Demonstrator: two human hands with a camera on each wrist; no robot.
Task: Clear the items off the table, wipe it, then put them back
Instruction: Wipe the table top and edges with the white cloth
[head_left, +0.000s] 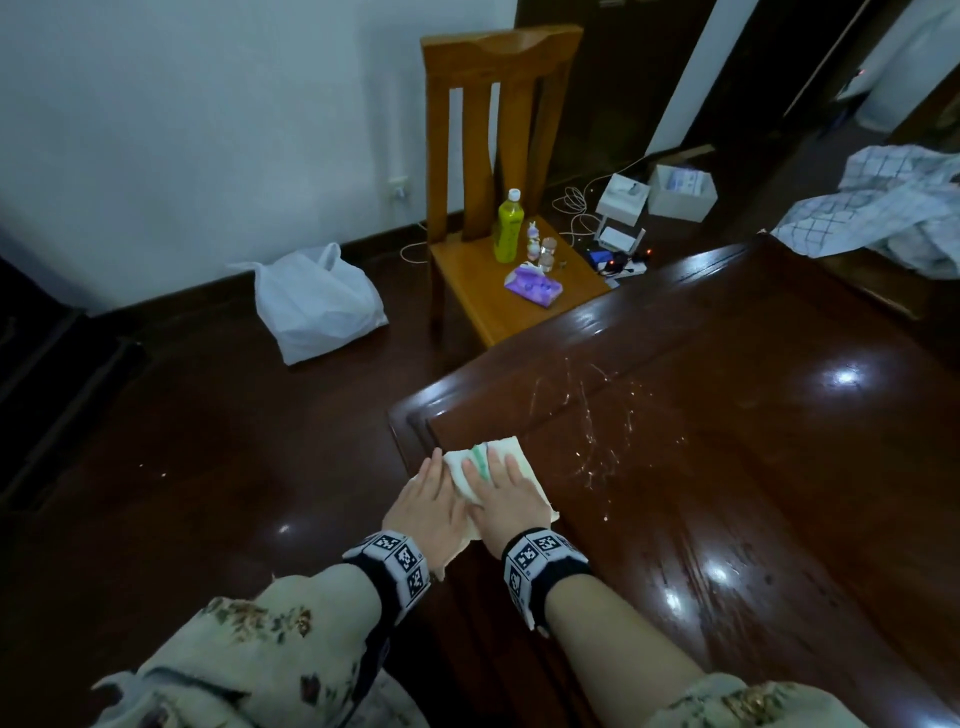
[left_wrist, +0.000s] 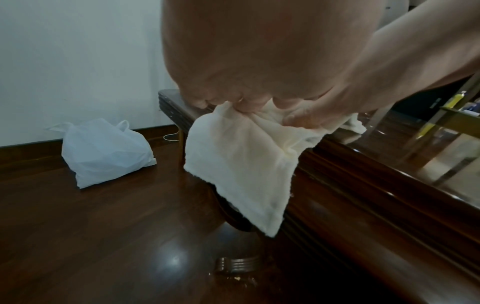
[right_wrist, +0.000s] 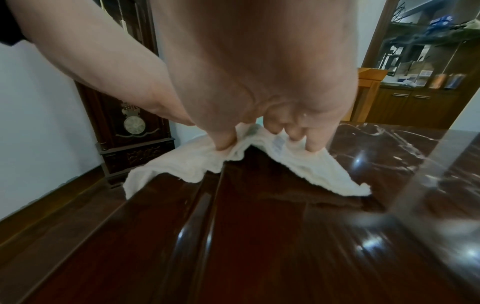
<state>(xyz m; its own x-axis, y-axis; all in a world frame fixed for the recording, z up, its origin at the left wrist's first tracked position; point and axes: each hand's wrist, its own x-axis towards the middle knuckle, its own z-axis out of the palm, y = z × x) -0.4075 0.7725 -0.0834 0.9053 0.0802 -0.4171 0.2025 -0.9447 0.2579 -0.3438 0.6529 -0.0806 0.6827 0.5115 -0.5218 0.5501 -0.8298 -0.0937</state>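
Dark glossy desk (head_left: 753, 493) with wet streaks (head_left: 597, 441) toward the middle. Both hands are at its near left corner on the white cloth (head_left: 454, 465). Left hand (head_left: 426, 509) and right hand (head_left: 511, 504) are side by side, each grip bunching the fabric, with one end drooping over the edge. Green bottle (head_left: 508, 228) and purple pack (head_left: 535, 286) sit over on the wooden chair (head_left: 467, 275)

A: On my head feed, what sits by the wall (head_left: 182, 130)?
B: I see a white plastic bag (head_left: 317, 306) on the floor (head_left: 182, 441). Farther back are open boxes (head_left: 675, 205) and a coiled cable (head_left: 571, 201).
A: My right wrist feed?
B: A pendulum clock (right_wrist: 133, 123), and a wooden cabinet (right_wrist: 415, 102).
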